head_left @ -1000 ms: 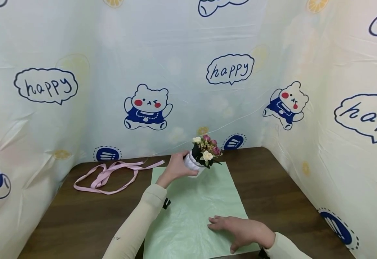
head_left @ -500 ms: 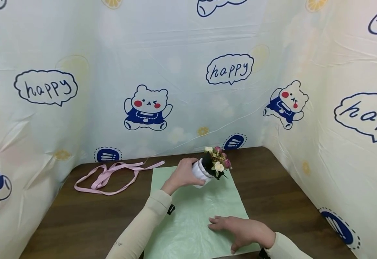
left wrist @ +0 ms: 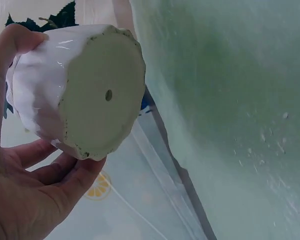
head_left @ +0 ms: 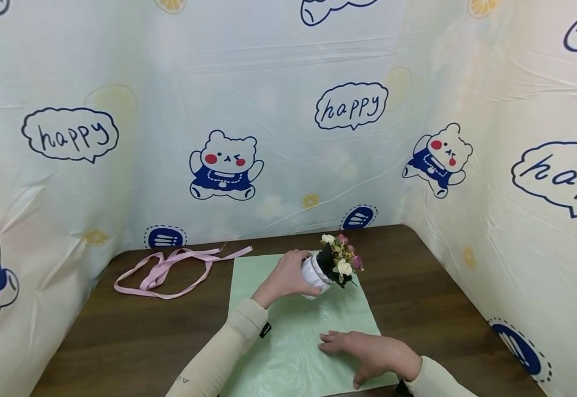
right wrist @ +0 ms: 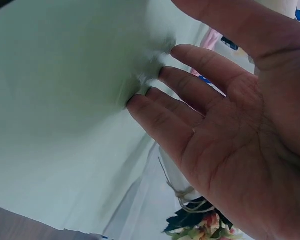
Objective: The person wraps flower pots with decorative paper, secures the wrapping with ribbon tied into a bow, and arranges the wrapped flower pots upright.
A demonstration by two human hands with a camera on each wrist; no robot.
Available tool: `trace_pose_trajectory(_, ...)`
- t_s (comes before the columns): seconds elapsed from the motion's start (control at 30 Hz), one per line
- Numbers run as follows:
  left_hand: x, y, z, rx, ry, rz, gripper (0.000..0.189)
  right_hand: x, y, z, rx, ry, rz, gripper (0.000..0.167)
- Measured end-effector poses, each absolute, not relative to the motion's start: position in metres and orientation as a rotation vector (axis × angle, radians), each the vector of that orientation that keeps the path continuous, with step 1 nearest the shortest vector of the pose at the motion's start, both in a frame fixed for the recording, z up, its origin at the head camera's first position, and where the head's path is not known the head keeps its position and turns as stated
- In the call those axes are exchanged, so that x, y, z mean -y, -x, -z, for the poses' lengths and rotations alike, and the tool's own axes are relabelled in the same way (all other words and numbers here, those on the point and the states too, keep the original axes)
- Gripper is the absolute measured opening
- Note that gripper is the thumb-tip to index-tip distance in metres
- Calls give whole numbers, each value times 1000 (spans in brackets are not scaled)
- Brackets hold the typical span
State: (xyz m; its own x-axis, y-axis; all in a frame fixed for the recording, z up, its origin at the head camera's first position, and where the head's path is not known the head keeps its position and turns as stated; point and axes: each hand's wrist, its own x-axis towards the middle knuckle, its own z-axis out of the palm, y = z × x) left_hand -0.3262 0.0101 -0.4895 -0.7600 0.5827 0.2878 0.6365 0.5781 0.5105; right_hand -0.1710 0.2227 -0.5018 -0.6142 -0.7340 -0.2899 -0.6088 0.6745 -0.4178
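My left hand (head_left: 288, 277) grips a small white flowerpot (head_left: 314, 277) above the far part of a green sheet of wrapping paper (head_left: 298, 331). The pot tilts to the right, and its cream and purplish-pink flowers (head_left: 343, 259) point that way. In the left wrist view the pot's flat base (left wrist: 105, 95) with a small round hole faces the camera, thumb on one side and fingers on the other. My right hand (head_left: 367, 353) rests on the near right part of the paper with its fingers extended; in the right wrist view the fingertips (right wrist: 137, 102) touch the sheet.
A pink ribbon (head_left: 161, 273) lies in loose loops on the brown wooden table (head_left: 119, 336), left of the paper. Printed cloth walls (head_left: 278, 110) with bears and the word "happy" stand along the back and both sides.
My left hand has brought the flowerpot nearer and to the right over the paper, and the pot leans further right. My right hand has stayed in place.
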Motion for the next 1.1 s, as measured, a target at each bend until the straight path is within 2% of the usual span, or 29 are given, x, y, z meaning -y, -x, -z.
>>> trace_pose_trajectory(0.53, -22, 312, 493, 2702, 1096, 816, 59, -226, 168, 500, -2470, 1043, 411, 95)
trace_pose_trajectory(1.1, -25, 296, 486, 2794, 1047, 630, 72, -225, 170, 502, -2474, 1107, 388, 97)
